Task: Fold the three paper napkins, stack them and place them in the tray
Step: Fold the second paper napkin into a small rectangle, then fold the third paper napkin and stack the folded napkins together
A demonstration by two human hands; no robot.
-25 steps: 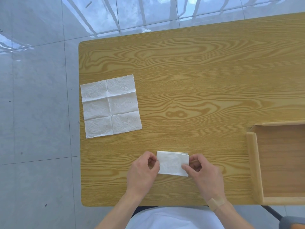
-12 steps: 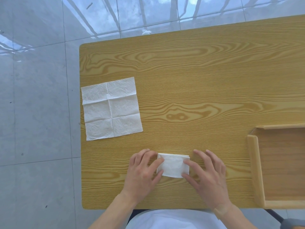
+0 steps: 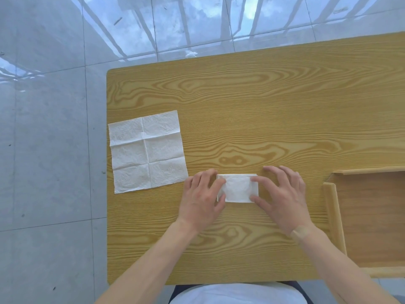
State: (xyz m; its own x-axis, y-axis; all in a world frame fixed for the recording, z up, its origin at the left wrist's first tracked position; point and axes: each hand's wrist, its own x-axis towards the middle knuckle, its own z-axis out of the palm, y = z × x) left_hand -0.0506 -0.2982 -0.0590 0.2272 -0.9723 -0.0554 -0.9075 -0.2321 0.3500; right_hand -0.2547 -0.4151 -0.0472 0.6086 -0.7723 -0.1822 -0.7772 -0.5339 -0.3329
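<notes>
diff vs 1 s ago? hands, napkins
Both hands went from pinching the folded napkin at its ends to lying flat: left hand and right hand fingers spread, pressing its edges. Open napkin and tray unchanged.

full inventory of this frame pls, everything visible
open napkin: 1, white, flat at table's left edge
folded napkins: small white stack, count unclear, near edge between the hands
tray: 1, wood, right side, visible part bare
table: 1, wood grain
floor: grey glossy tiles
plaster: 1, tan, right wrist
left hand: flat, fingers on stack's left end
right hand: flat, fingers on stack's right end
</notes>
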